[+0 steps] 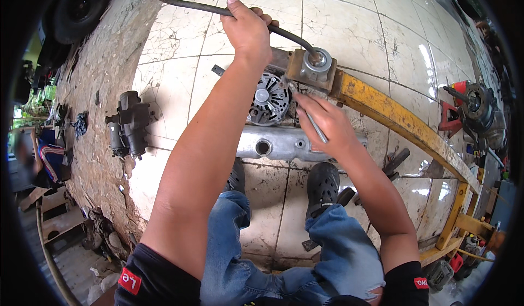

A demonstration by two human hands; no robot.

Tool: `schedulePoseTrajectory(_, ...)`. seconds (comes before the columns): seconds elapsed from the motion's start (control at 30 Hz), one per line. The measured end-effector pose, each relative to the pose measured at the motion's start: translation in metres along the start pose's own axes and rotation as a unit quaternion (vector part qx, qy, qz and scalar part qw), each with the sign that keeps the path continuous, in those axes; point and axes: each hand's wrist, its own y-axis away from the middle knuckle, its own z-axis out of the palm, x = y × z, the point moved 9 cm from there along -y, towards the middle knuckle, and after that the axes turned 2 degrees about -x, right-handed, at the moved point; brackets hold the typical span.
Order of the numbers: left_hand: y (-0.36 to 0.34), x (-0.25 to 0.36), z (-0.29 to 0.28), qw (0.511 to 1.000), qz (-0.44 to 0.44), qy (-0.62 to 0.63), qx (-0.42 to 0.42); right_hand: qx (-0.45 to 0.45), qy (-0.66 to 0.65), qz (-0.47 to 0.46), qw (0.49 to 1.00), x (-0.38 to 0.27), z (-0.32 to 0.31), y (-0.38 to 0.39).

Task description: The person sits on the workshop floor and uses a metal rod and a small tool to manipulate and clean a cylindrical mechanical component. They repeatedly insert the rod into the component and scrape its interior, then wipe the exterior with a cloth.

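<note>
My left hand (246,32) is wrapped round a long dark metal bar (183,2). The bar's right end meets a round metal fitting (316,59) on the block at the end of a yellow steel beam (396,112). My right hand (330,121) is closed on a slim silver metal tool (315,125), whose upper end reaches the parts beside an alternator (268,100). Its exact kind I cannot make out. My left forearm covers the alternator's left side. Just below lies a silver metal cover (281,142) with round holes, partly behind my right hand.
A dark starter motor (129,123) stands on the tiles at left. My shoe (323,186) is close below the metal cover. At right are a red stand (450,118) and a dark round machine part (478,108). The yellow frame (450,224) stands at lower right.
</note>
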Motion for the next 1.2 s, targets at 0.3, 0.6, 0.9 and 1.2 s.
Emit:
schedulePoseTrajectory(0.3,0.005,0.001,0.005,1.000,0.009,0.007,-0.014,0.077,0.075,0.050,0.993,0.038,-0.042,0.057)
schedulePoseTrajectory(0.6,0.002,0.003,0.002,1.000,0.019,0.001,-0.009,0.122,-0.033,0.229,0.965,0.107,-0.052,0.071)
schedulePoseTrajectory(0.9,-0.001,-0.003,0.001,1.000,0.006,-0.011,0.001,0.083,0.024,0.026,0.996,0.037,-0.054,0.010)
schedulePoseTrajectory(1.2,-0.001,-0.002,0.000,1.000,0.011,-0.007,0.001,-0.040,-0.148,0.229,0.961,0.063,-0.042,0.033)
